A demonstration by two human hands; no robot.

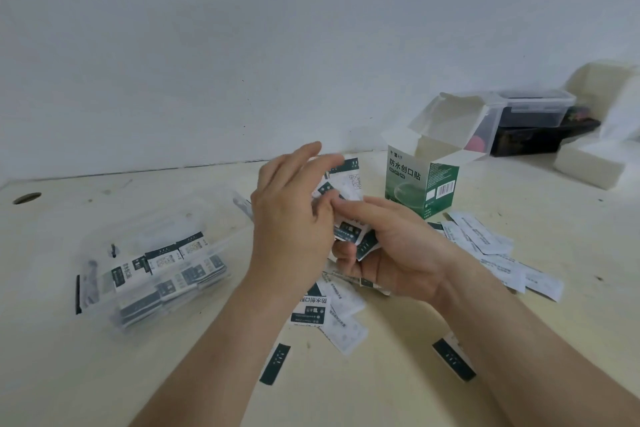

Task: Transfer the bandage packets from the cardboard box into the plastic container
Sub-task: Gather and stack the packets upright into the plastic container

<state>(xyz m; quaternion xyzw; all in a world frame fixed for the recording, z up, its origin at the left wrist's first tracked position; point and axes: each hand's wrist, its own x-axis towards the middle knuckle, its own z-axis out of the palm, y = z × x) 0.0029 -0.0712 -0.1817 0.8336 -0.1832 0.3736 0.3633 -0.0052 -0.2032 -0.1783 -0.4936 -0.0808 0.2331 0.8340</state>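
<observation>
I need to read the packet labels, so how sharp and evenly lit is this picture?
Head view: soft even light, no glare; motion blur smears the left hand and the packets in the right hand; cardboard box print legible; wide-angle bows the table edge.

right hand [391, 253] grips bandage packets [349, 230] | left hand [291, 218] touches them | plastic container [93, 274] left | cardboard box [405, 184] behind

Table [398, 374] gap between container [145, 229] and packets [332, 308]

A pale bench [104, 374] is backed by a plain white wall [242, 45]; a round hole [27, 198] is cut near its far left corner.
</observation>
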